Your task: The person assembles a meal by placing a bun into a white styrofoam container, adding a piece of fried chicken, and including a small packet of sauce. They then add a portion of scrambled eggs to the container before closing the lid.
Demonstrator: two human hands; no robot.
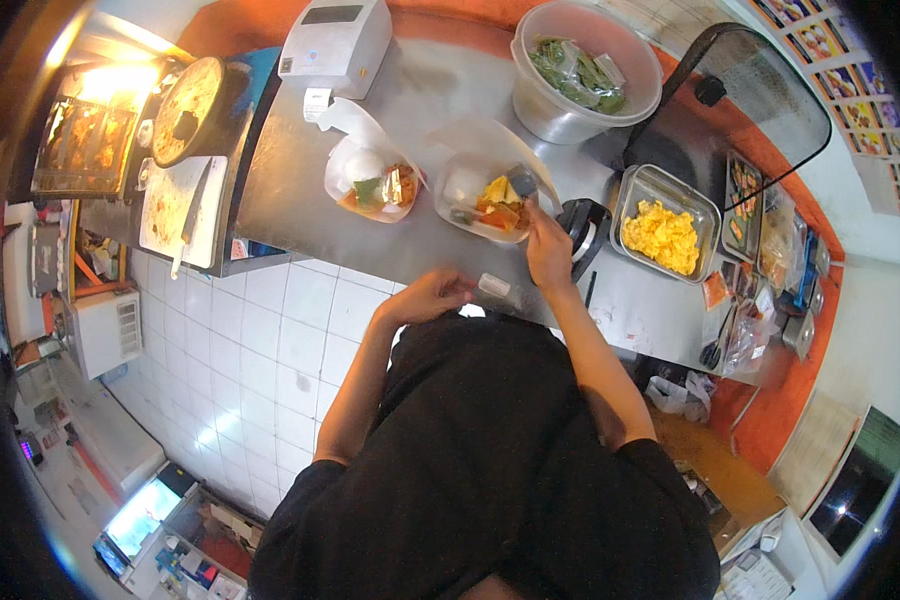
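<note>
My right hand [550,252] is closed at the near right rim of a paper-lined food bowl [448,212]. From its fingers a dark, flat-ended utensil [521,181] reaches over the food; its exact kind is unclear. White rice [465,183] and yellow and orange-red pieces [501,205] lie in that bowl. My left hand [432,297] is at the counter's front edge, fingers loosely bent and apart, with nothing visible in them. Just right of its fingertips lies a small whitish packet [494,287]. Farther left stands a second paper-lined bowl [342,200] with rice, green leaf and reddish food.
A steel tray of scrambled egg [660,237] sits right of my right hand, past a black rounded object [583,232]. Behind are a large tub of bagged greens [530,105] and a white label printer [335,45]. Leftward, a knife [196,203] rests on a cutting board [158,220].
</note>
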